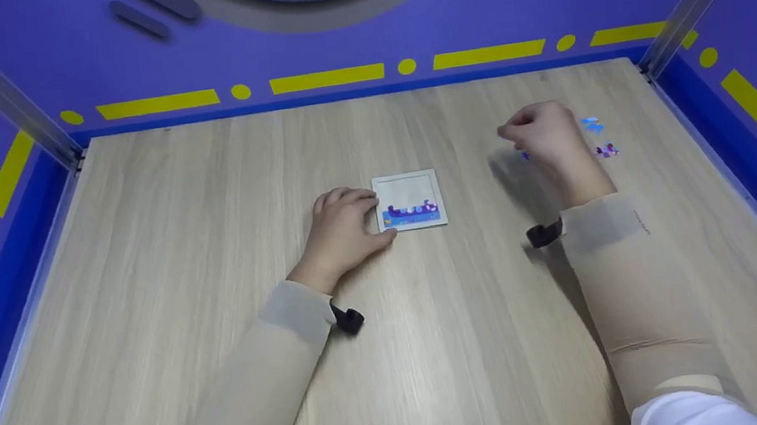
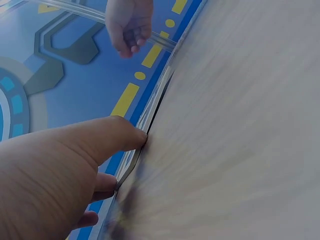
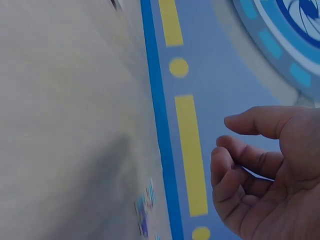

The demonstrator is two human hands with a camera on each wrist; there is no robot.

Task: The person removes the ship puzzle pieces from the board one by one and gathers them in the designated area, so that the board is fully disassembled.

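Observation:
A small square puzzle tray [image 1: 406, 175] with a white rim lies on the table; purple and blue picture pieces fill its lower part. My left hand [image 1: 348, 226] holds its left side, thumb at the near corner and fingers along the left edge. In the left wrist view the thumb [image 2: 131, 136] presses against the thin tray edge. My right hand [image 1: 547, 132] is raised above the table to the right, fingers curled. A gap shows between its thumb [image 3: 252, 121] and index finger, with nothing visible there. Loose puzzle pieces [image 1: 606, 150] lie close by.
A light blue piece [image 1: 592, 125] lies right of my right hand, and another small piece [image 1: 524, 155] is partly hidden beside it. Blue panels with yellow marks [image 1: 327, 78] wall in the wooden table [image 1: 205, 189] at the back and both sides.

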